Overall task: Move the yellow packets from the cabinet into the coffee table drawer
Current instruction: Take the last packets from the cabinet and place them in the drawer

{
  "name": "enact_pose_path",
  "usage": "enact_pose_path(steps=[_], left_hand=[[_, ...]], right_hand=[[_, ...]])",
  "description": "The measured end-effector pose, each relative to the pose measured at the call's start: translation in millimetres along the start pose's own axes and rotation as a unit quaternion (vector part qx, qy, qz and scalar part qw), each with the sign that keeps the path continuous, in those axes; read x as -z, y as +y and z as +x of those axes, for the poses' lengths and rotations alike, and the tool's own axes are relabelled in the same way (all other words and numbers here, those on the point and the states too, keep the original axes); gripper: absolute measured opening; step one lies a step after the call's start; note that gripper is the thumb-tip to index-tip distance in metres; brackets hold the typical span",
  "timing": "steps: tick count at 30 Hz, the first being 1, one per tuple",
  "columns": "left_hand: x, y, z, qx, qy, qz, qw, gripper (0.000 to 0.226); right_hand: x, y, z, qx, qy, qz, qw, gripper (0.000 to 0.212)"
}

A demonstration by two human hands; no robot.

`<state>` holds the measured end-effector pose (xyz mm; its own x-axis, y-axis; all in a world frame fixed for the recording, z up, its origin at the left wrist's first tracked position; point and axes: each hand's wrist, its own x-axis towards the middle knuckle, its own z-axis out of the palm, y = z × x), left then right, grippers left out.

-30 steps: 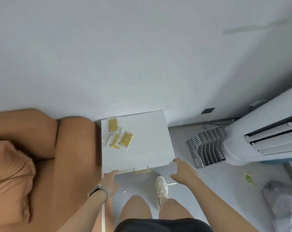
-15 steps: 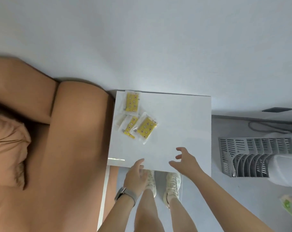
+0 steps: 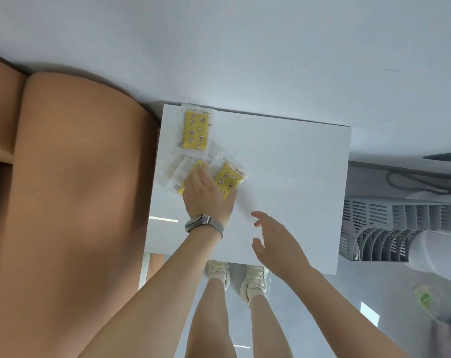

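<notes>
Here the brown sofa [image 3: 72,202] stands just left of the white cabinet top [image 3: 284,177]. On the cabinet top, at its far left corner, lies one yellow packet [image 3: 195,133] alone. Nearer along the left edge lie two more yellow packets [image 3: 228,178], and the left hand [image 3: 206,195] rests on them with its fingers laid across them; whether it grips them I cannot tell. The right hand [image 3: 276,241] hovers over the near middle of the cabinet top, fingers loosely spread, holding nothing, apart from all packets.
</notes>
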<state>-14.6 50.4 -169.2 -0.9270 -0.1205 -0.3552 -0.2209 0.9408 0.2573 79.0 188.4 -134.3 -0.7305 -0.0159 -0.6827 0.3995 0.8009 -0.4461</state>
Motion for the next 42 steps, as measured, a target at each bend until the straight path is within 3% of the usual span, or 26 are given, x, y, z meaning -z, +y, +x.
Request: enact_pose_path(steps=[3, 5, 9, 11, 13, 15, 18, 21, 25, 29, 34, 38, 42], left_hand=[[-7, 1, 8, -0.019, 0.015, 0.049, 0.998, 0.096], [-5, 3, 11, -0.015, -0.013, 0.057, 0.998, 0.094], [4, 4, 23, -0.006, -0.112, 0.072, 0.991, 0.067], [8, 1, 26, -0.011, -0.145, 0.035, 0.989, 0.046], [11, -5, 24, -0.010, -0.171, -0.013, 0.985, 0.041], [13, -15, 20, -0.030, -0.160, -0.042, 0.986, 0.042], [18, -32, 15, -0.052, -0.083, -0.068, 0.993, 0.037], [27, -50, 18, -0.017, -0.046, -0.051, 0.997, 0.048], [36, -62, 26, 0.030, -0.082, 0.010, 0.996, 0.063], [37, -56, 23, 0.003, -0.073, 0.068, 0.995, 0.047], [38, -42, 15, 0.021, -0.094, 0.000, 0.995, 0.037], [34, -39, 13, -0.011, -0.099, 0.035, 0.994, 0.048], [35, -42, 11, -0.001, -0.093, -0.069, 0.993, 0.088]], right_hand=[[5, -1, 9, 0.002, 0.025, 0.016, 1.000, 0.057], [9, -1, 17, -0.006, 0.047, 0.046, 0.998, 0.056], [15, 5, 30, -0.038, 0.069, 0.073, 0.994, 0.057], [16, 7, 35, -0.053, 0.069, 0.063, 0.994, 0.055], [16, 9, 38, -0.061, 0.064, 0.046, 0.995, 0.053], [13, 11, 39, -0.069, 0.057, 0.037, 0.995, 0.051], [7, 14, 38, -0.075, 0.043, 0.032, 0.996, 0.046], [2, 16, 37, -0.065, 0.025, -0.005, 0.998, 0.047], [4, 16, 44, -0.060, -0.039, -0.051, 0.996, 0.055], [20, 7, 62, -0.103, -0.138, -0.035, 0.984, 0.055], [26, -3, 70, -0.117, -0.183, -0.093, 0.972, 0.057], [28, -4, 71, -0.127, -0.187, -0.095, 0.969, 0.056], [28, -3, 70, -0.123, -0.197, -0.099, 0.968, 0.052]])
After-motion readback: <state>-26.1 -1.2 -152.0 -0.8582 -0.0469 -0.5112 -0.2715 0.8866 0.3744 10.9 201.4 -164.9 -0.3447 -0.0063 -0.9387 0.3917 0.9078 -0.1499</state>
